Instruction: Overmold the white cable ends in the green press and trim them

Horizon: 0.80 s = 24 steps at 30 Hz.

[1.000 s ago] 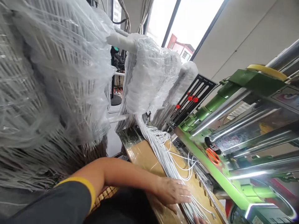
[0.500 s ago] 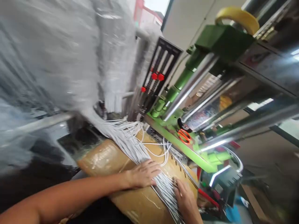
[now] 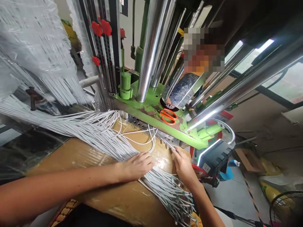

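A thick bundle of thin white cables (image 3: pixel 99 134) runs from the upper left across a tape-wrapped cardboard surface (image 3: pixel 78 154) to loose ends at the lower right. My left hand (image 3: pixel 136 165) lies flat on the bundle, fingers stretched out and pressing the cables down. My right hand (image 3: pixel 183 164) reaches to the perforated metal strip (image 3: pixel 163 138) at the machine's edge, its fingertips pinched on a single white cable there. A few cables loop loose (image 3: pixel 151 138) between the two hands.
A green machine base (image 3: pixel 153 108) with shiny steel columns (image 3: pixel 151 47) stands just behind the strip; orange scissors (image 3: pixel 168 116) lie on it. Plastic-wrapped cable bundles (image 3: pixel 30 53) hang at upper left. A black slotted panel with red knobs (image 3: pixel 104 37) stands upright. A blurred-out person shows behind the columns.
The view swung right and down. My right hand came into view and moved up to the metal strip. My left hand stayed pressing on the cable bundle.
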Motion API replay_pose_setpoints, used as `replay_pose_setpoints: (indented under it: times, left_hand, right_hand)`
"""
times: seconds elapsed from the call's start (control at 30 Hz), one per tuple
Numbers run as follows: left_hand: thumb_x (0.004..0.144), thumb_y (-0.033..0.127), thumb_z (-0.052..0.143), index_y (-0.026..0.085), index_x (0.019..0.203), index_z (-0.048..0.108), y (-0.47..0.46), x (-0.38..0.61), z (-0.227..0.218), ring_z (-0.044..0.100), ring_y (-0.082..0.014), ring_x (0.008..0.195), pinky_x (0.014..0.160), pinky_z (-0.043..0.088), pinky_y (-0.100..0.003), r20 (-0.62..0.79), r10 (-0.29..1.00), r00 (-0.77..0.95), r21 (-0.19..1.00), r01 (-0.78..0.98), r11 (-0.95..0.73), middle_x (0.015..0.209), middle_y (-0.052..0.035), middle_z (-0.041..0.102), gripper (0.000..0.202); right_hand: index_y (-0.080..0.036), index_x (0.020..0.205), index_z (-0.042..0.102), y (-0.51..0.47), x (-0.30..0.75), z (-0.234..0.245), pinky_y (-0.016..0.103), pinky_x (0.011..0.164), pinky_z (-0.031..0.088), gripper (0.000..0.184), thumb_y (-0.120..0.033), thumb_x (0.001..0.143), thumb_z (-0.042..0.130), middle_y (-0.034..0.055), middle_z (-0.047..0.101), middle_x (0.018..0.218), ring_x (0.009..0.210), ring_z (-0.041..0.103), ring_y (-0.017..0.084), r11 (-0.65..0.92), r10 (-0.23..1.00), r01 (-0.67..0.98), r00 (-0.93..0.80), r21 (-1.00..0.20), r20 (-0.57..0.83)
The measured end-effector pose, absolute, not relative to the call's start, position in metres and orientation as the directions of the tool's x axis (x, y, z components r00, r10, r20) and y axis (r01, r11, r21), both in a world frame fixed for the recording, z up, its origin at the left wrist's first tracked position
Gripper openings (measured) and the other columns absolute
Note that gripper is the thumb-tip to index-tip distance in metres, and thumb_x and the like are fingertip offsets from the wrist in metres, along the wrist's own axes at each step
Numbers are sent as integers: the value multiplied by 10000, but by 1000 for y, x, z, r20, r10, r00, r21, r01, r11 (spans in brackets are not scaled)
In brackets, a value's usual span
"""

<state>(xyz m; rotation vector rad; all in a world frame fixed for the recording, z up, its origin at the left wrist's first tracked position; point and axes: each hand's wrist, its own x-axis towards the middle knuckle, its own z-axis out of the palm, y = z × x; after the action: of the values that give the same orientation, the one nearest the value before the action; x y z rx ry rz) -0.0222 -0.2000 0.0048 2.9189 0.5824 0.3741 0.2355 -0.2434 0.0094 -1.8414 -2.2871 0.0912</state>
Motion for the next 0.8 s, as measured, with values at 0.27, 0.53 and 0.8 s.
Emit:
replay_pose_setpoints:
  times: [0.27, 0.53, 0.8]
  left_hand:
    - [867, 228, 497, 170, 905, 657, -184, -31, 34, 564, -164, 794, 710, 408, -246, 38, 583, 812, 788, 334, -517, 864, -27, 633, 174]
    - [826, 355, 498, 119, 783, 593, -172, -33, 38, 410, -101, 559, 519, 300, -218, -305, 538, 786, 926, 377, -24, 639, 19, 484, 258]
    - [901, 276, 426, 160, 920, 609, -187, -37, 39, 571, -155, 750, 671, 407, -232, -52, 600, 798, 839, 361, -408, 817, -23, 645, 217]
  right_hand:
    - [-227, 1248, 570, -282, 199, 53, 372, 888, 486, 376, -286, 877, 565, 68, 680, 1134, 991, 630, 238, 189, 960, 883, -258, -429, -108]
    - [-162, 1209, 588, -293, 219, 59, 410, 937, 455, 392, -333, 856, 586, 109, 654, 1167, 1103, 580, 283, 153, 986, 953, -130, -263, 103]
    - [-135, 1318, 461, -284, 174, 76, 398, 894, 432, 449, -337, 919, 505, 143, 622, 1186, 1094, 555, 281, 277, 848, 960, -223, -44, 481]
